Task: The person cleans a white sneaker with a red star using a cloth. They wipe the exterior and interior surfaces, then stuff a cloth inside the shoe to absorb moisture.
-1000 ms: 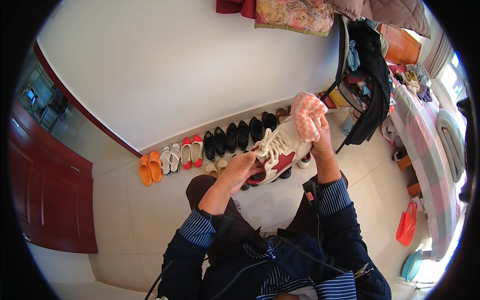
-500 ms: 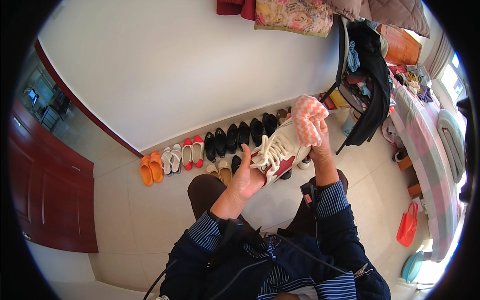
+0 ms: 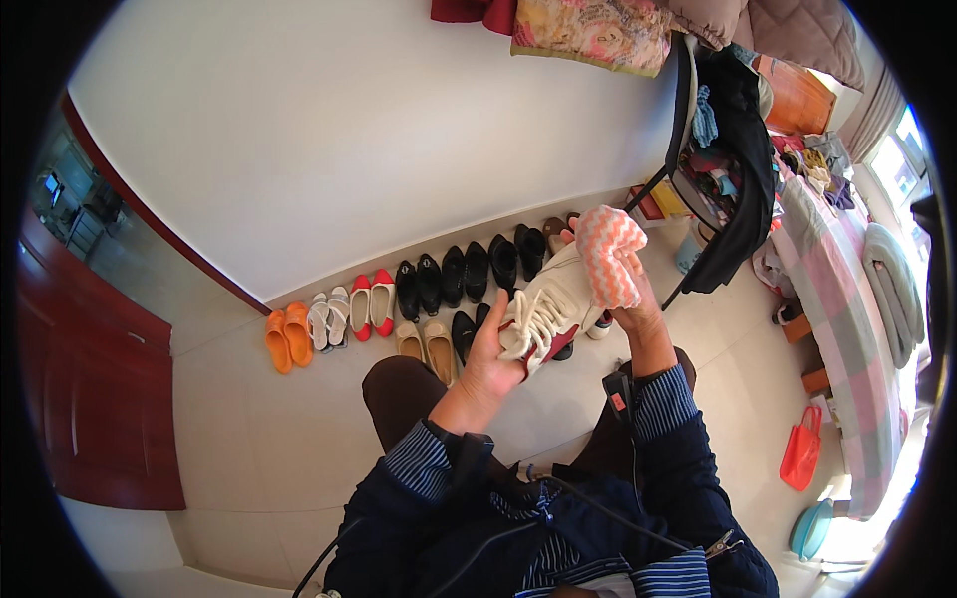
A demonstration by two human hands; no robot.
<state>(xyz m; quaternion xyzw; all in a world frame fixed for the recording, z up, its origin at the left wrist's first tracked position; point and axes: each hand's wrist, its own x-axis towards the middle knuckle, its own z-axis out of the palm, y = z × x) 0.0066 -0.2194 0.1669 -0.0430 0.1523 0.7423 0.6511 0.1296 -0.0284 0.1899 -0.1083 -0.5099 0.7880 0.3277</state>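
Observation:
A cream sneaker (image 3: 546,317) with thick white laces and dark red patches is held up over my knees. My left hand (image 3: 486,361) grips it at one end, thumb up along its side and fingers beneath. At the other end, my right hand (image 3: 638,304) is closed round an orange-and-white zigzag cloth (image 3: 606,254), which lies against the sneaker and covers part of it. Most of my right fingers are hidden behind the cloth.
Along the wall stand orange clogs (image 3: 288,337), grey sandals (image 3: 329,319), red-and-white flats (image 3: 372,304) and several black shoes (image 3: 464,275). Beige flats (image 3: 439,349) sit nearer me. A clothes-laden chair (image 3: 733,169), a bed (image 3: 837,299), a red bag (image 3: 800,453) and a teal basin (image 3: 812,528) are on the right.
The cloth in my right hand has moved slightly down and left along the sneaker. The sneaker has turned a little. My left hand keeps its grip. The whole view has shifted slightly.

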